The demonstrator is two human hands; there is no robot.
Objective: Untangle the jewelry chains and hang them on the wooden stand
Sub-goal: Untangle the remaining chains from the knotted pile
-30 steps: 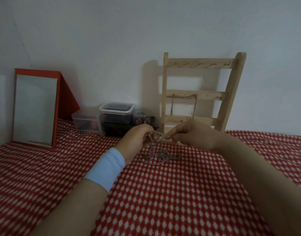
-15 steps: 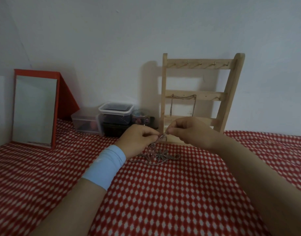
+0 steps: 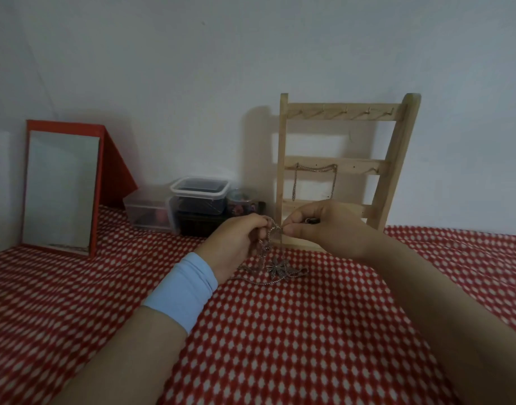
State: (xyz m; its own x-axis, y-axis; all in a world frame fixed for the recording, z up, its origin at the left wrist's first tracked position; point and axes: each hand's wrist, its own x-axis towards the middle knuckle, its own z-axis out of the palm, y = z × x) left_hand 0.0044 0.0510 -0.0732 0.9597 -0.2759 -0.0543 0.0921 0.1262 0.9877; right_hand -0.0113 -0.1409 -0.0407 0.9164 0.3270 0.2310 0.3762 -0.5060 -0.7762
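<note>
1. Change noted: a second ago the chain was drawn out as an open triangle between the two hands. Now the left hand (image 3: 236, 238) and the right hand (image 3: 324, 229) have closed in until their fingertips nearly meet.
2. Fingers: on both hands the thumb pinches against curled fingers on the upper end of the tangled silver-coloured metal chains (image 3: 275, 268). We cannot tell which link is held; it is too small.
3. Location: the tangle hangs from that pinch. Its lower part, with a leaf-shaped pendant, lies on the red cloth with white diamonds (image 3: 280, 331), just in front of the pale wooden ladder-shaped stand (image 3: 359, 165).
4. The stand carries one thin hung chain (image 3: 315, 168) on its middle rail. The top-rail hooks are bare.
5. Judgement: the work appears to have passed from spreading the loop to picking at a single knot. Untangling is unfinished, so we judge no further chain is ready to hang.
</note>
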